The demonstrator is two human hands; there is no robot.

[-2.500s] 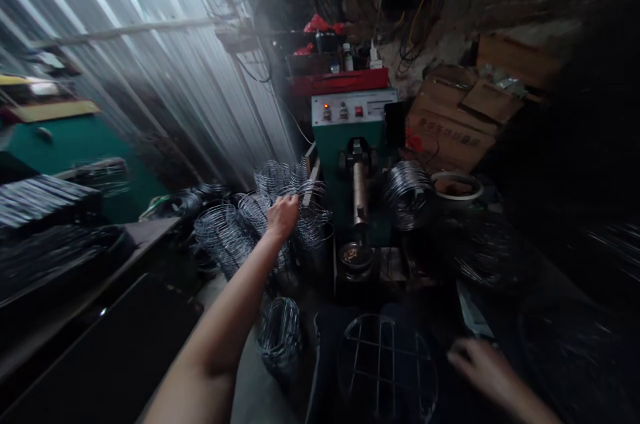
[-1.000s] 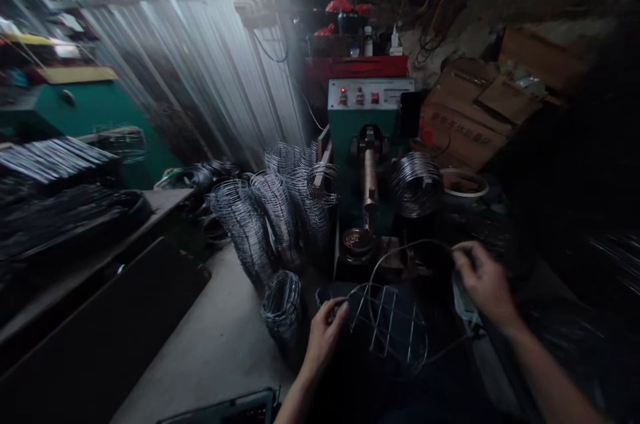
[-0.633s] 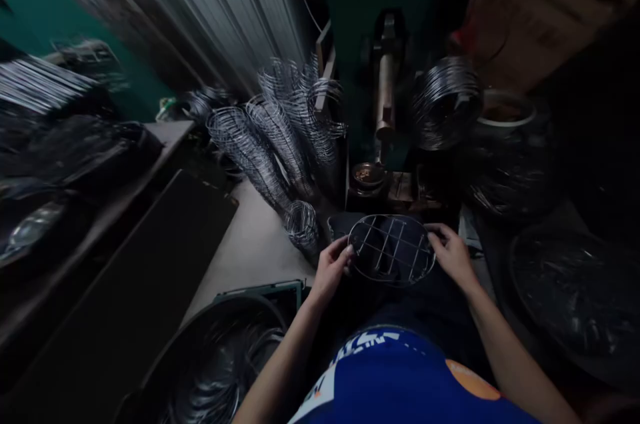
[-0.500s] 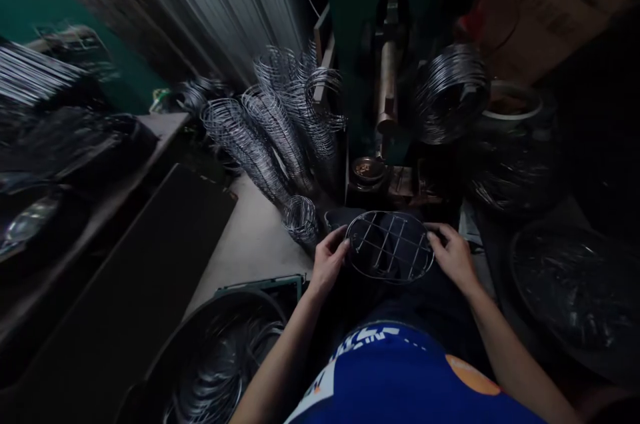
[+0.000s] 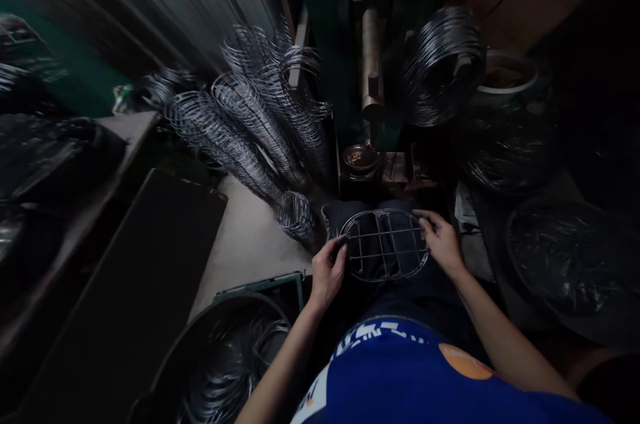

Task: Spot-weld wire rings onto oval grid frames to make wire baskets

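Observation:
An oval wire rack [image 5: 384,254] with crossing straight wires lies level above my dark trousers. My left hand [image 5: 327,275] pinches its left end between thumb and fingers. At the opposite end, my right hand [image 5: 442,245] grips the rim, thumb on the near side. Just beyond the rack is a small dish [image 5: 361,157] of little metal pieces, under the copper-coloured rod [image 5: 372,64] of a green machine. To the left, a short stack of wire rings [image 5: 294,213] stands close to my left hand.
Tall leaning stacks of wire rings [image 5: 235,137] stand at the left. A tub of bent wires [image 5: 220,371] sits at lower left beside a dark board [image 5: 125,277]. On the right are a hanging bundle of wire rings [image 5: 445,67] and a plastic-lined container [image 5: 575,264].
The rack has turned slightly between my hands and its crossing wires lie at a different angle. The view has shifted, so the surroundings sit further left and higher.

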